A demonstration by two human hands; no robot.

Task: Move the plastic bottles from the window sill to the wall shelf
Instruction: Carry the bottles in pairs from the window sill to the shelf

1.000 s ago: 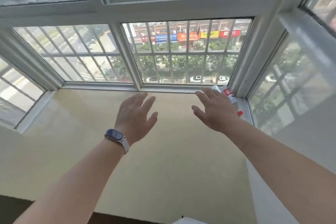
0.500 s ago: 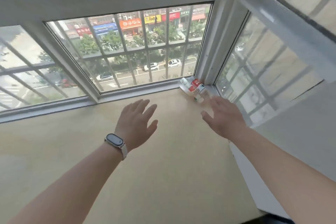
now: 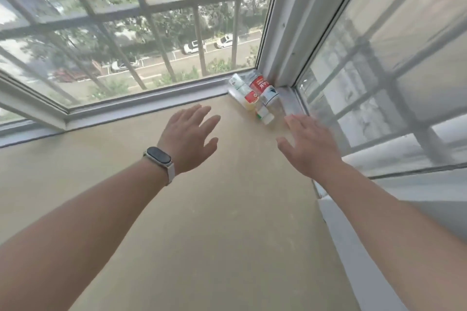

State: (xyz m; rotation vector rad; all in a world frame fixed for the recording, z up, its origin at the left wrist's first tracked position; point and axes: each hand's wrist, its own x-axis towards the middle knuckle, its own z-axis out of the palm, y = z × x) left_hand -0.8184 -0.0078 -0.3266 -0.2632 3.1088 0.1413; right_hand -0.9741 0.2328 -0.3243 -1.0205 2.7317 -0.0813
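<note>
The pick-up step is in hand, and nothing is lifted yet. The plastic bottles (image 3: 252,96) lie on their sides, bunched together on the beige window sill (image 3: 202,222) at the foot of the white corner post (image 3: 278,33), with their caps pointing away from the post. Both arms stretch over the sill toward that post.

The right hand (image 3: 310,146) is flat, fingers straight and spread, holding nothing. Its fingertips are just short of the nearest bottle, apart from it as far as I can tell. The left hand (image 3: 188,139) (the one with the fitness band (image 3: 159,156) on its wrist) is equally flat and empty, farther from the post.

Next, I'd judge, the fingers must curl round a bottle's barrel from above, since light round bottles roll easily. The wall shelf isn't in sight, so carrying them will mean turning away from the post.
</note>
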